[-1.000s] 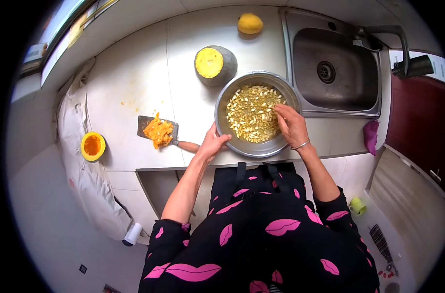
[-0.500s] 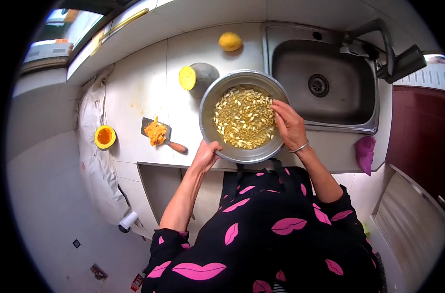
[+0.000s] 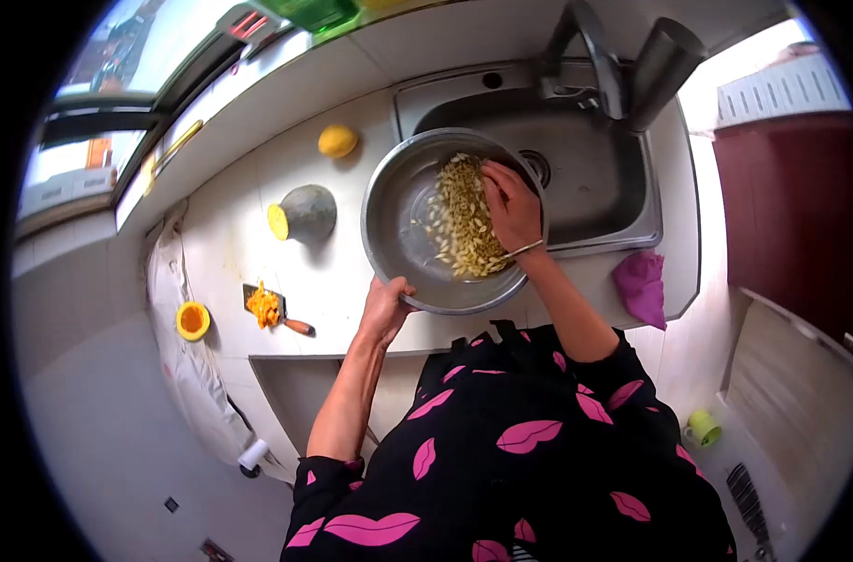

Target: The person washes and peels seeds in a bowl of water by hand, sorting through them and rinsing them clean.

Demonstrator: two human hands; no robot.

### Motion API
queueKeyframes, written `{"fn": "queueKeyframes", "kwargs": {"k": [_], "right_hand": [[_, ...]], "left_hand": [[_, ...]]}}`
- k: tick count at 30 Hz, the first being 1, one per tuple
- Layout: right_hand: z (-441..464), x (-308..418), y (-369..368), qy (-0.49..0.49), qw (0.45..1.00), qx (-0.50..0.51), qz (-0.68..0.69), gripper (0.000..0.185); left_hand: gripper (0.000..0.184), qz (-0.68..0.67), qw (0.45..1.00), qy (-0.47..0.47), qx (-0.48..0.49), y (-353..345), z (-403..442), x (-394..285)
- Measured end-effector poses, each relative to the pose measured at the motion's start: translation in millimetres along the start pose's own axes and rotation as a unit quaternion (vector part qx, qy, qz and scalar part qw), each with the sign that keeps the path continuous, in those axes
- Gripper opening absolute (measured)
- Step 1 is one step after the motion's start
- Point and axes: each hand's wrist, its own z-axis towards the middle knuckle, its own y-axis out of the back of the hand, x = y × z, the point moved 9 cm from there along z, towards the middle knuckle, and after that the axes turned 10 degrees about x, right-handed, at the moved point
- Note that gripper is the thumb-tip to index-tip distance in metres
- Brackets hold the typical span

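Observation:
A wide metal bowl [image 3: 403,253] overlaps the left edge of the sink in view. Inside, pale pumpkin seeds [image 3: 466,229] are heaped along its right half, the left part of the bottom showing bare metal. My left hand [image 3: 386,307] is closed on the near-left rim, thumb over the edge. Inside the bowl, my right hand [image 3: 513,208] reaches in from the right, bent fingers touching the seeds and thumb apart. Its fingertips are partly hidden among the seeds. A bracelet [image 3: 525,249] circles that wrist.
Right of the bowl are the steel sink [image 3: 585,183], faucet [image 3: 595,66] and a purple cloth [image 3: 641,288]. Leftward stand a cut green-skinned squash [image 3: 309,214], a lemon-like yellow fruit [image 3: 337,141], a scraper [image 3: 298,328] bearing orange pulp [image 3: 262,305], and a hollowed yellow piece [image 3: 193,320].
The bowl has moved toward the sink as the view shifted. My right hand has gone from the right rim deeper into the bowl, and the seeds have gathered on the right side.

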Motion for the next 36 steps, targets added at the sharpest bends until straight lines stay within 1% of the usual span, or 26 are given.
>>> {"fn": "queueKeyframes", "kwargs": {"k": [2, 5, 6, 9, 12, 15, 18, 21, 24, 27, 30, 33, 36], "right_hand": [[6, -15, 13, -0.007, 1.0, -0.024, -0.001, 0.024], [11, -33, 21, -0.04, 0.999, -0.007, 0.005, 0.024], [13, -37, 24, -0.039, 0.999, -0.003, -0.011, 0.024], [13, -29, 25, 0.026, 0.997, -0.012, -0.066, 0.024], [10, -10, 15, 0.069, 0.992, 0.016, -0.103, 0.021], [3, 17, 8, 0.136, 0.975, 0.065, -0.164, 0.02], [3, 23, 21, 0.159, 0.978, 0.008, -0.133, 0.016], [15, 12, 34, 0.131, 0.986, -0.018, -0.103, 0.018], [25, 0, 38, 0.117, 0.986, -0.032, -0.112, 0.02], [29, -14, 34, 0.058, 0.997, -0.011, -0.058, 0.023], [31, -19, 31, 0.061, 0.997, -0.005, -0.053, 0.025], [35, -27, 27, 0.043, 0.998, 0.009, -0.036, 0.026], [37, -40, 23, 0.01, 0.999, 0.018, 0.03, 0.026]], "left_hand": [[0.039, 0.034, 0.999, 0.011, 0.008, -14, 14, -8], [0.039, 0.048, 0.999, 0.019, 0.008, -36, 28, -24], [0.039, 0.054, 0.998, 0.022, 0.011, -38, 32, -24], [0.039, 0.073, 0.997, 0.023, 0.015, -45, 42, -33], [0.04, 0.094, 0.995, 0.026, 0.015, -47, 44, -39], [0.043, 0.108, 0.994, 0.028, 0.013, -38, 50, -37], [0.046, 0.103, 0.994, 0.021, 0.016, -40, 48, -43], [0.047, 0.104, 0.994, 0.026, 0.01, -42, 46, -46], [0.045, 0.101, 0.994, 0.035, 0.0, -40, 43, -44], [0.041, 0.1, 0.994, 0.042, 0.001, -33, 43, -38], [0.039, 0.095, 0.994, 0.044, -0.015, -37, 38, -40], [0.039, 0.091, 0.995, 0.041, -0.019, -38, 37, -41], [0.042, 0.092, 0.995, 0.043, -0.017, -32, 41, -35]]}}
